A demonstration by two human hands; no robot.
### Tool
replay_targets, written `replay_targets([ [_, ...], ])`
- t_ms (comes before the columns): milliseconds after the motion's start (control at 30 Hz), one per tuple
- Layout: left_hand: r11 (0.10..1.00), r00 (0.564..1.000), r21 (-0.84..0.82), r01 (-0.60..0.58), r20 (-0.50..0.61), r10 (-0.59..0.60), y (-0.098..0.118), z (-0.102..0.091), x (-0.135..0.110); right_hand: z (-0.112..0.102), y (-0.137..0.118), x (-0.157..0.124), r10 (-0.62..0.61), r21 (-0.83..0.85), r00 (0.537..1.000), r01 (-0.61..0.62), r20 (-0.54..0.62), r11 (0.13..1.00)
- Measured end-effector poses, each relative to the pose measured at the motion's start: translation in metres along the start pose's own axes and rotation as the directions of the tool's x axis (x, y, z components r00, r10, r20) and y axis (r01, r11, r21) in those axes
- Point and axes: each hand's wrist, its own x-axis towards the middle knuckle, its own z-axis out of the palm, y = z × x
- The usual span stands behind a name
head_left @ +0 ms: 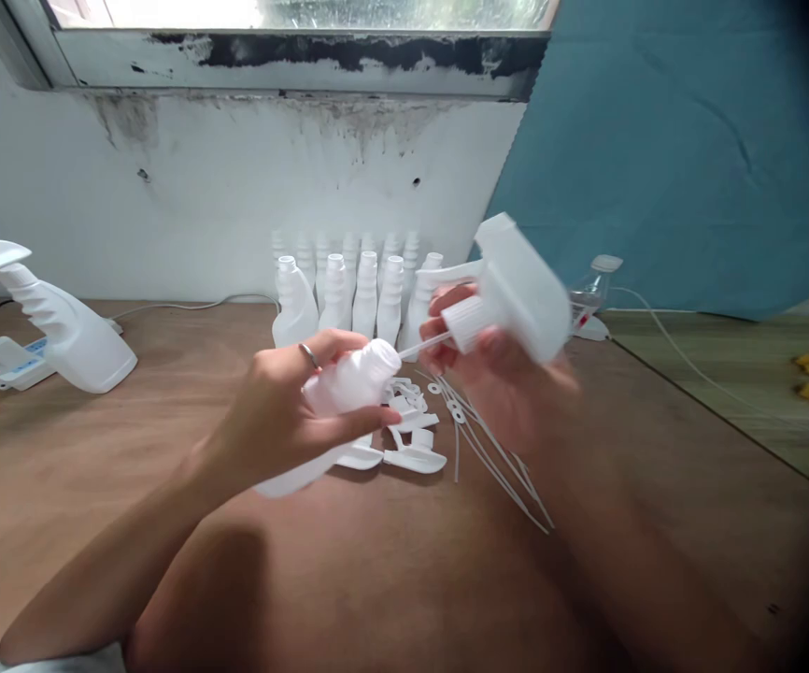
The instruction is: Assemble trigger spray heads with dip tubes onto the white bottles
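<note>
My left hand (285,397) is wrapped round a white spray bottle (348,381), which tilts with its open neck up and to the right. My right hand (509,383) grips a white trigger spray head (520,290), slightly blurred. From its collar a thin white dip tube (424,345) runs to the bottle's mouth; its tip is at or just inside the opening, I cannot tell which. Below the hands lie several loose trigger heads (415,456), small white washers (456,411) and a bundle of thin tubes (495,458).
Several white bottles (368,294) without heads stand along the wall. A bottle with its spray head fitted (75,336) stands at left beside a power strip (19,363) with cables. A clear bottle (593,285) stands at right, near a thin white cable (685,355).
</note>
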Motion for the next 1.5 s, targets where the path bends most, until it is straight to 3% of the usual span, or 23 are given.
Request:
replay_targets([
  [67, 0.977, 0.991, -0.169, 0.129, 0.040, -0.124, 0.010, 0.010, -0.004, 0.005, 0.005, -0.006, 0.062, -0.070, 0.997, -0.059, 0.045, 0.996],
  [167, 0.874, 0.949, -0.373, 0.312, 0.085, -0.302, 0.015, 0.026, -0.011, 0.007, 0.008, -0.013, 0.128, -0.159, 0.989, -0.116, 0.068, 0.980],
  [267, 0.787, 0.918, -0.488, 0.378, 0.085, -0.388, 0.014, 0.041, -0.015, 0.006, 0.010, -0.016, 0.153, -0.184, 0.982, -0.132, 0.106, 0.974],
  [400, 0.753, 0.893, -0.504, 0.424, 0.095, -0.439, 0.013, 0.053, -0.019, 0.006, 0.015, -0.019, 0.127, -0.213, 0.978, -0.090, 0.167, 0.973],
  [567, 0.755, 0.874, -0.467, 0.461, 0.090, -0.478, 0.011, 0.057, -0.018, 0.009, 0.023, -0.022, 0.117, -0.189, 0.984, -0.090, 0.135, 0.978],
  [667, 0.777, 0.881, -0.423, 0.467, 0.143, -0.451, 0.005, 0.054, -0.016, 0.006, 0.029, -0.024, 0.110, -0.121, 0.986, -0.094, 0.125, 0.988],
  [767, 0.828, 0.901, -0.355, 0.434, 0.178, -0.395, -0.004, 0.047, -0.012, 0.003, 0.034, -0.026, 0.101, -0.062, 0.991, -0.095, 0.090, 0.994],
  [933, 0.888, 0.987, -0.435, 0.148, 0.013, -0.158, -0.011, 0.031, -0.007, 0.005, 0.036, -0.028, 0.130, -0.011, 0.982, -0.129, 0.134, 0.992],
  [1100, 0.873, 0.995, -0.487, 0.020, -0.074, -0.064, -0.002, 0.017, -0.003, 0.013, 0.037, -0.028, 0.132, 0.059, 0.969, -0.147, 0.210, 0.987],
  [1333, 0.930, 0.981, -0.367, -0.012, -0.186, -0.061, 0.005, 0.004, -0.005, 0.022, 0.034, -0.029, 0.145, 0.092, 0.938, -0.182, 0.314, 0.979],
  [1500, 0.950, 0.979, -0.307, -0.057, -0.202, -0.007, 0.003, -0.007, -0.007, 0.026, 0.038, -0.029, 0.100, 0.084, 0.945, -0.132, 0.311, 0.988],
])
